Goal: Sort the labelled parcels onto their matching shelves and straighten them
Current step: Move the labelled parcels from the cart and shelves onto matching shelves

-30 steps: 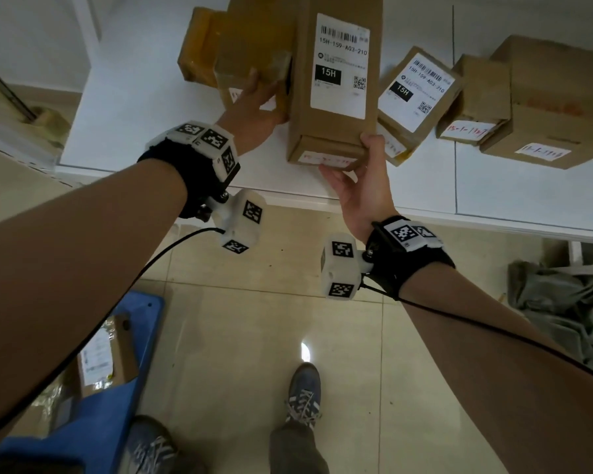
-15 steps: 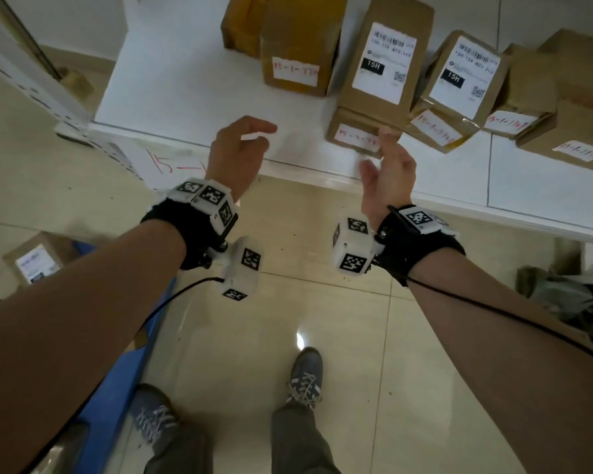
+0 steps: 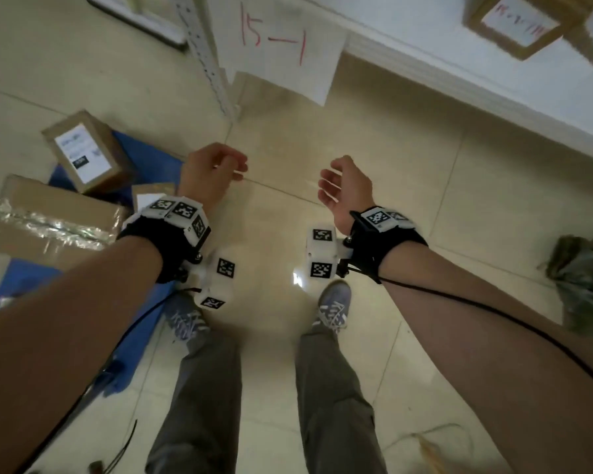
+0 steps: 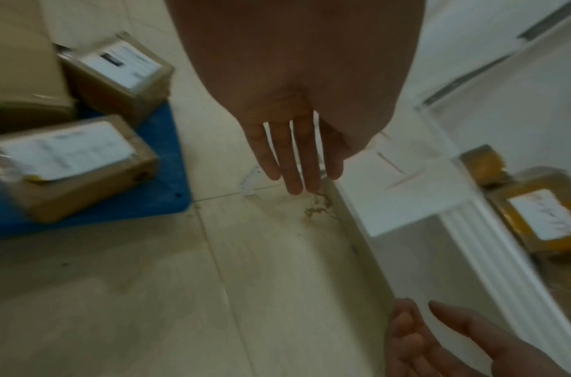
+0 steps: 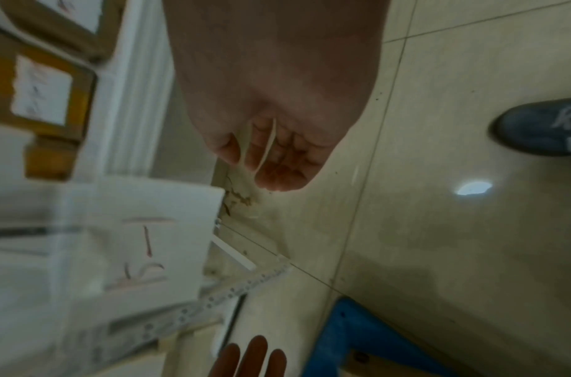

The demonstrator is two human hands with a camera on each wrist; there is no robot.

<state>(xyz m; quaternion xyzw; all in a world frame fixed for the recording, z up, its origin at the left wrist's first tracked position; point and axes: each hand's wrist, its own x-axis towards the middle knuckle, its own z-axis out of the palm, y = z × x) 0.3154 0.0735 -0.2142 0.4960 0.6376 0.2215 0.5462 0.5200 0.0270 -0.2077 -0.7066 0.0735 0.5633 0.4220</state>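
Note:
Both hands hang empty over the tiled floor in front of the shelf. My left hand (image 3: 213, 167) has relaxed, nearly straight fingers (image 4: 294, 163). My right hand (image 3: 343, 186) is loosely curled, palm up, its fingers (image 5: 271, 158) holding nothing. To the left, labelled cardboard parcels lie on a blue mat (image 3: 24, 278): a small box (image 3: 83, 152) with a white label, a large taped box (image 3: 48, 220), and another labelled box (image 4: 68, 163). The white shelf (image 3: 459, 63) at the upper right carries a paper sign (image 3: 281, 46) reading "15-1" and labelled parcels (image 3: 514, 25).
A perforated shelf post (image 3: 209, 63) stands beside the sign. My two feet (image 3: 332, 309) are on the tiles below the hands. Grey cloth (image 3: 582, 282) lies on the floor at the right. A yellow-taped parcel (image 4: 542, 211) sits on the shelf.
Both hands let go of the tall parcel on the shelf and drew back and down. The view swung down and left, toward the parcels on the blue mat.

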